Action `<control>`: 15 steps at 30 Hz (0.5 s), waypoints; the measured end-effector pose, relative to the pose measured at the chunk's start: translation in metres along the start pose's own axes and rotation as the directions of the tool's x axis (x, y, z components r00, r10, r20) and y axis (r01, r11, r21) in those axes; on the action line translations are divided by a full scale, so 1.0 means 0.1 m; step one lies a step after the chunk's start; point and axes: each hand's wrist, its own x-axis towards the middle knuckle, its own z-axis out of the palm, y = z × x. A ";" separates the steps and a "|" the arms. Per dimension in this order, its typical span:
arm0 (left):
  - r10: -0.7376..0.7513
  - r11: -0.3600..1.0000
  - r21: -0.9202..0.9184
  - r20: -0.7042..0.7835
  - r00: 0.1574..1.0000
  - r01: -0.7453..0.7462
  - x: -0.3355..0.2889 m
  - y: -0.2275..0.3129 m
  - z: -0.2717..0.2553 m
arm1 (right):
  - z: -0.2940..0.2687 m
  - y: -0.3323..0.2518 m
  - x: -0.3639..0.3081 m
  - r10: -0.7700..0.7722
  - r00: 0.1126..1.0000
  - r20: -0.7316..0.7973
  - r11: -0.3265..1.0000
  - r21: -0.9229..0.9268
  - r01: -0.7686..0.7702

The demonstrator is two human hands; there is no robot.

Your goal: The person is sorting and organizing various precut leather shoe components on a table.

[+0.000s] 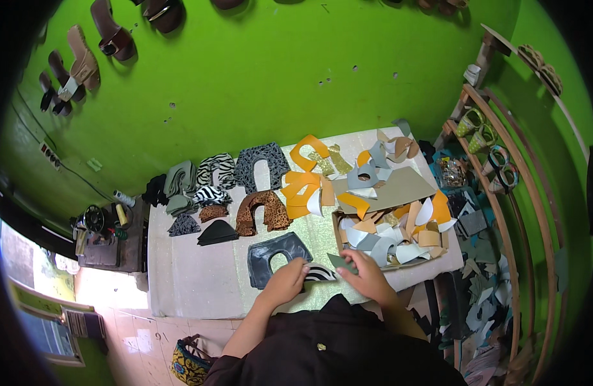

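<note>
My left hand (286,282) pinches the end of a curved zebra-striped cut piece (320,273) above the table's near edge. My right hand (368,278) holds a grey-green cut piece (339,262) between thumb and fingers, close beside the zebra one. Just beyond my left hand lies a black, glossy U-shaped stack (260,258). Farther off are a leopard-print U-shaped stack (247,213), a black half-round stack (217,231) and a small zebra-print stack (212,195). Past my right hand, an open cardboard box (337,228) holds loose cut pieces in orange, white, grey and tan.
Folded grey-green pieces (180,178) and a dark patterned U-shaped stack (263,166) line the far side of the pale table (180,276). A sewing machine (97,222) stands at left. Wooden racks (502,151) with sandals and heaped scraps (479,302) flank the right.
</note>
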 end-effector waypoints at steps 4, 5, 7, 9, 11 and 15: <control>-0.096 0.995 -0.055 -0.137 0.986 0.089 -0.16 -0.15 -0.13 | 0.13 0.27 0.09 0.105 0.994 -0.022 0.969 -0.223 -0.107; -0.093 0.994 -0.077 -0.142 0.986 0.082 -0.20 -0.21 -0.13 | 0.12 0.27 0.09 0.152 0.988 0.012 0.969 -0.201 -0.146; -0.108 0.993 -0.068 -0.158 0.982 0.098 -0.25 -0.20 -0.16 | 0.11 0.35 0.07 0.186 0.980 0.072 0.963 -0.209 -0.168; -0.234 0.970 -0.072 -0.053 0.971 0.230 -0.32 -0.13 -0.31 | 0.15 0.29 0.08 0.241 0.969 0.055 0.953 -0.204 -0.225; -0.130 0.991 -0.007 -0.198 0.972 0.132 -0.41 -0.22 -0.34 | 0.13 0.22 0.14 0.224 0.974 0.044 0.940 -0.274 -0.204; -0.142 0.981 0.067 -0.383 0.913 0.181 -0.59 -0.50 -0.57 | 0.12 -0.04 0.20 0.297 0.955 -0.017 0.893 -0.350 -0.284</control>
